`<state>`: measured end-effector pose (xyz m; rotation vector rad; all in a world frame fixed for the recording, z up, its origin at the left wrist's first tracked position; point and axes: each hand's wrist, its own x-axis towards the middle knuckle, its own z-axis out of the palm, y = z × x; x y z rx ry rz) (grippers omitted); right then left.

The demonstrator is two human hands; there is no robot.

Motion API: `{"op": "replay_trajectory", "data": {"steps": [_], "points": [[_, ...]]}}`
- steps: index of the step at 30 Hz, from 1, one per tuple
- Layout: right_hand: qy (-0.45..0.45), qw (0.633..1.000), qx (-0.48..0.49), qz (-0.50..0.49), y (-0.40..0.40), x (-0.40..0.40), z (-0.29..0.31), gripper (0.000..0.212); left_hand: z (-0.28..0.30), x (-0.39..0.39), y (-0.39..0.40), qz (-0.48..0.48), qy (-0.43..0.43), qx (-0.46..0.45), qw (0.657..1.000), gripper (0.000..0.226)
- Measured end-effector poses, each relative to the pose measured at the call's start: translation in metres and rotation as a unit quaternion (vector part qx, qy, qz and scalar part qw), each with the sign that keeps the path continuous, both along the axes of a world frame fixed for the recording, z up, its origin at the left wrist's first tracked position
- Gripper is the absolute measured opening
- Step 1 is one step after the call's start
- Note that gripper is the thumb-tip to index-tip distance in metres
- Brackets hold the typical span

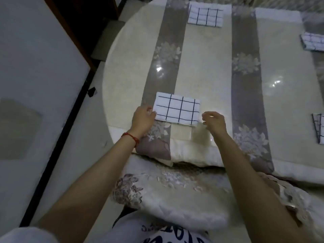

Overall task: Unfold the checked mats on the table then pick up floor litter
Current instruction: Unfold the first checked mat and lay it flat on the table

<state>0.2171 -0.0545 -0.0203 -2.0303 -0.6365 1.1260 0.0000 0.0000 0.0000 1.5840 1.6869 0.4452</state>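
Observation:
A folded white mat with dark check lines point(177, 108) lies near the table's front edge. My left hand point(142, 118) touches its lower left corner, fingers against the cloth; whether they pinch it I cannot tell. My right hand point(213, 122) hovers just right of the mat's lower right corner, fingers loosely curled and holding nothing. A second folded checked mat point(206, 14) lies at the far side. A third folded mat point(313, 43) and a fourth folded mat point(319, 128) sit at the right edge, both cut off. A small dark scrap point(92, 92) lies on the floor at left.
The rounded table point(210, 67) carries a cream cloth with grey floral stripes under a glossy cover. A chair with a floral padded cover point(175, 193) stands between me and the table. Pale tiled floor point(78, 137) runs along the left, beside a large white panel point(35, 67).

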Motion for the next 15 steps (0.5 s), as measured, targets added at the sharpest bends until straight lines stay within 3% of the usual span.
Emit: {"op": "replay_trajectory", "data": {"steps": [3, 7, 11, 15], "points": [[-0.058, 0.997, -0.047, -0.030, 0.018, -0.012, -0.008, 0.037, -0.016, 0.008, 0.019, -0.009, 0.015, -0.014, 1.000, 0.022], [-0.045, 0.995, -0.065, -0.064, 0.031, -0.030, -0.017, 0.043, -0.027, 0.022, 0.031, 0.030, -0.023, -0.051, 0.998, 0.035], [-0.042, 0.993, -0.070, -0.089, 0.032, -0.041, -0.020, 0.029, -0.032, 0.033, 0.029, 0.087, -0.127, -0.107, 0.982, 0.032], [-0.008, 0.994, -0.009, -0.106, 0.025, -0.037, -0.011, 0.016, -0.033, 0.028, 0.033, 0.114, -0.167, -0.162, 0.966, 0.030]]}}
